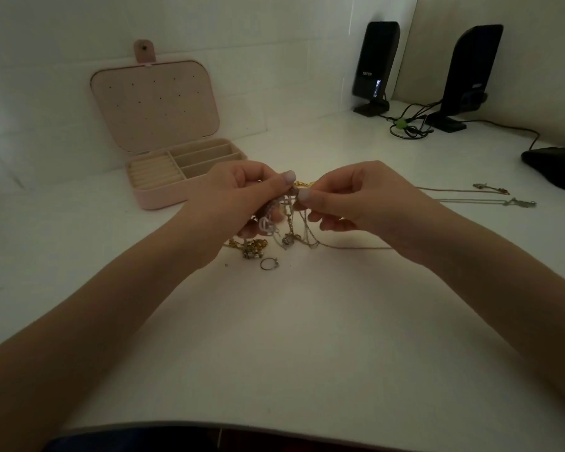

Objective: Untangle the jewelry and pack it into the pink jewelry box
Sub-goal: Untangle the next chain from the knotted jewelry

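A tangle of silver and gold chains (287, 223) hangs between my two hands above the white table. My left hand (238, 197) pinches the knot from the left, and my right hand (349, 197) pinches it from the right, thumbs almost touching. Under the tangle lie a gold piece with stones (252, 247) and a small silver ring (268, 263). The pink jewelry box (163, 197) stands open at the back left, its lid leaning on the wall. Its ring rolls and compartments look empty; my left hand hides its right corner.
Two thin chains with pendants (490, 194) stretch across the table to the right. Two black speakers (375, 66) with cables stand at the back right, and a dark mouse (555, 168) lies at the right edge. The table's front edge (274, 424) is close to me.
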